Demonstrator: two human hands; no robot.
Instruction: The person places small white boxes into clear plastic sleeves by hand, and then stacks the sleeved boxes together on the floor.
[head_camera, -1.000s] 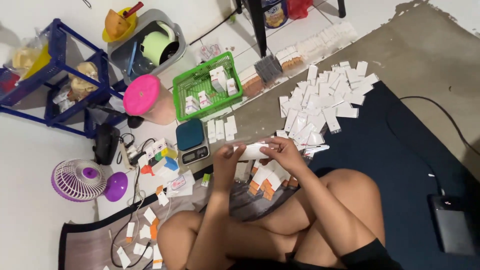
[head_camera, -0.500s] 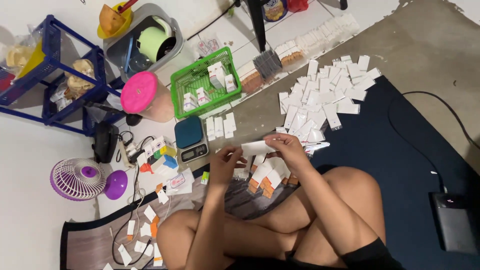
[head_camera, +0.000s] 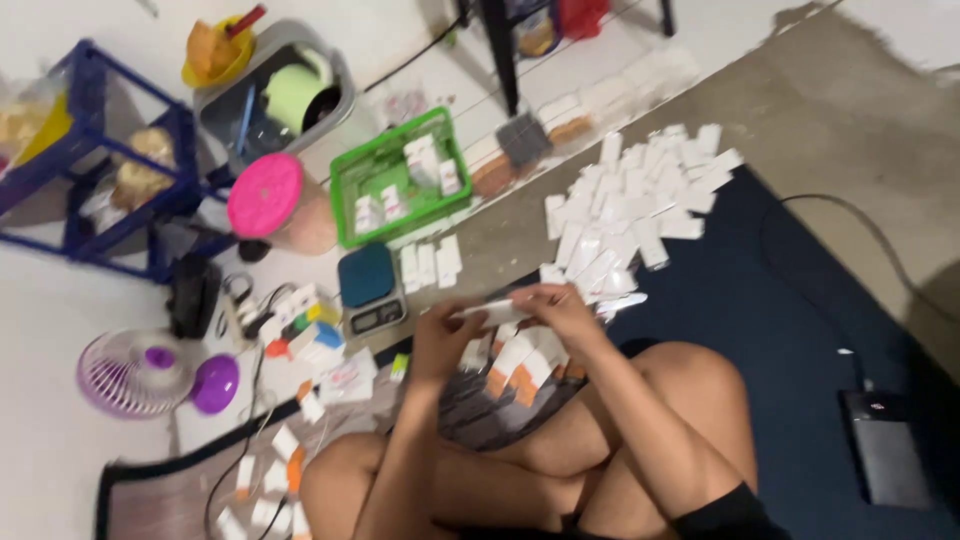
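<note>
White carton: a small flat white carton (head_camera: 497, 312) sits between my two hands, held level above my crossed legs and just in front of the digital scale.
Left hand: my left hand (head_camera: 443, 338) grips the carton's left end, fingers closed on it.
Right hand: my right hand (head_camera: 553, 305) closes over the carton's right end from above.
Lap: I see more white cartons with orange ends (head_camera: 520, 362) lying on a grey cloth just below my hands.
Scale: a dark blue digital scale (head_camera: 371, 288) stands on the floor, near my left hand.
Pile: a heap of flat white cartons (head_camera: 630, 205) is spread on the floor beyond my right hand.
Basket: a green basket (head_camera: 345, 205) holding a few cartons sits behind the scale.
Left side: a pink-lidded jar (head_camera: 266, 196) and a small purple fan (head_camera: 135, 372) stand well apart from my hands.
</note>
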